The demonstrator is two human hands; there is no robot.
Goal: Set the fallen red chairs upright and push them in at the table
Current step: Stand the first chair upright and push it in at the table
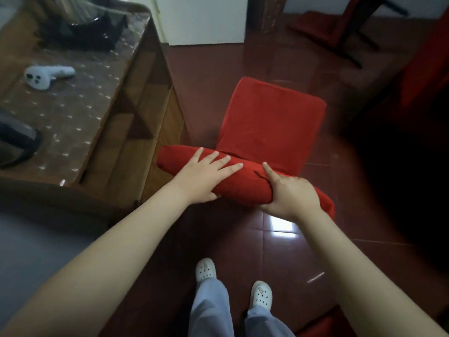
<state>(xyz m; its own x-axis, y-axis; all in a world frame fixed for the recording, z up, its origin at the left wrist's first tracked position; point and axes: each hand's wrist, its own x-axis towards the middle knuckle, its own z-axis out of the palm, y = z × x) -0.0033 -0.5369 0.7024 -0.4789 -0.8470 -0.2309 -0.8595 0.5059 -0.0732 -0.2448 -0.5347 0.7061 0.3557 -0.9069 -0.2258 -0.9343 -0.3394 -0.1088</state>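
A chair (267, 120), red and fabric-covered, is stood upright just beside the table (73, 113); a second chair (313, 26), also red, is tipped over farther back.

- No writing, label, brand, number or sign can be read anywhere in the view.
- The dark marks on the white controller (48, 75), lying on the table (73, 113), are too blurred to make out.
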